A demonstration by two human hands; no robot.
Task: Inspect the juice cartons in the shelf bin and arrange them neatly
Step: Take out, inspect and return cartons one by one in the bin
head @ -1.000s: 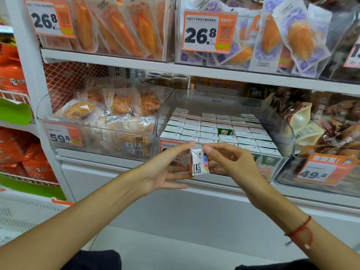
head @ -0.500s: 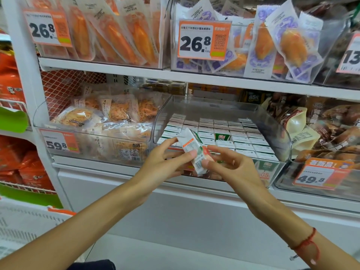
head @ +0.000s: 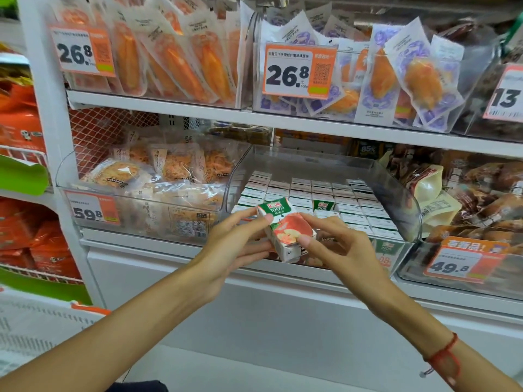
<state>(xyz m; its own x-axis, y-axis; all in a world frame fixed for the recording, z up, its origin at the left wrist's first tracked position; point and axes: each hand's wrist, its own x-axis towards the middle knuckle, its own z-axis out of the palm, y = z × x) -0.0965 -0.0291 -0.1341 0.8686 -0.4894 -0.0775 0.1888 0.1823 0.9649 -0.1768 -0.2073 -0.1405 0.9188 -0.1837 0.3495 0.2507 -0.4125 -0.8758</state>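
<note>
1. One small juice carton [head: 285, 230] is held in front of the clear shelf bin [head: 407, 205], near its front left corner and tilted, apple picture facing up.
2. Both hands pinch it: the left hand [head: 240, 244] with thumb and fingers on the left side and lower edge, the right hand [head: 339, 247] with fingertips on the right corner and lower edge.
3. It looks light and stiff. The flat paperboard faces would likely dent under a hard squeeze, and the glossy print may be a little slippery. Opposite edges or corners seem the best hold.
4. The other cartons [head: 334, 199] stand packed in rows inside the bin.
5. A second ago the carton stood upright showing a barcode side. Since then it has been turned, and now shows its front.
</note>
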